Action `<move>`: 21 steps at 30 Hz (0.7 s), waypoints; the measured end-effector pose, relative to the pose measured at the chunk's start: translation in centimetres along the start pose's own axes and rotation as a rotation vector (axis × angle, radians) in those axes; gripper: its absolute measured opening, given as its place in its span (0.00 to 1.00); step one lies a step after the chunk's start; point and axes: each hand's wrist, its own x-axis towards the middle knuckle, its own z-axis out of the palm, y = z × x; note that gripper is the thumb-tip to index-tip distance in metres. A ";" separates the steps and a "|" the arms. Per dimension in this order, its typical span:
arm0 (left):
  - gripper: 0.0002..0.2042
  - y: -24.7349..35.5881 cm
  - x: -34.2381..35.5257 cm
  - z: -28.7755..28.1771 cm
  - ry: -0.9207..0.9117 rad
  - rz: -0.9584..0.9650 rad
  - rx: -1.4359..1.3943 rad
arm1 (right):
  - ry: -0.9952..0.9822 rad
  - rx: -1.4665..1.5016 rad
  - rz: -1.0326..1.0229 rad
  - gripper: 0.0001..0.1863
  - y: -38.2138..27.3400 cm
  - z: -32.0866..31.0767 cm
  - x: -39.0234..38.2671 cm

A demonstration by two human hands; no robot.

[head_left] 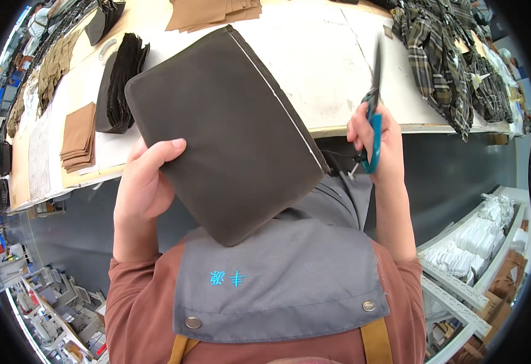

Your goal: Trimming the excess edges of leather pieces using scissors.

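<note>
My left hand (151,176) grips the lower left edge of a dark brown, flat rectangular panel (223,127), thumb on top and the other fingers hidden beneath. The panel is tilted, with rounded corners at its left and bottom, and a white line runs along its right edge. In my right hand (379,136) is a pair of scissors (375,115) with teal handles, the blades pointing away from me. A dark cord with a small metal piece hangs by the handles. The scissors are apart from the panel.
A pale worktable (320,67) stretches ahead. On its left are a stack of dark cloth pieces (120,91) and a stack of tan pieces (79,136); more tan pieces (214,12) lie at the back. Plaid fabric (438,67) is heaped on the right. A shelf (459,297) stands lower right.
</note>
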 end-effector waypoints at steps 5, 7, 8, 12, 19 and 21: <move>0.19 -0.9 -1.5 0.8 -0.034 -0.046 0.071 | -0.196 -0.226 -0.060 0.27 1.7 -1.2 -3.0; 0.19 -1.0 -1.3 1.2 -0.026 -0.074 0.079 | -0.231 -0.342 -0.121 0.30 1.5 -1.8 -3.6; 0.19 -1.2 -1.1 1.3 -0.026 -0.093 0.088 | -0.262 -0.457 -0.194 0.33 1.3 -2.0 -3.9; 0.17 -2.5 0.4 1.1 0.024 -0.048 0.138 | -0.265 -0.506 0.027 0.33 0.8 -2.2 -4.2; 0.14 -6.8 5.1 -1.2 0.144 -0.171 0.452 | -0.154 -0.392 0.080 0.27 4.5 -2.8 -2.8; 0.14 -5.8 5.2 -3.0 0.165 -0.257 0.629 | -0.157 -0.393 0.076 0.27 4.9 -3.4 -2.8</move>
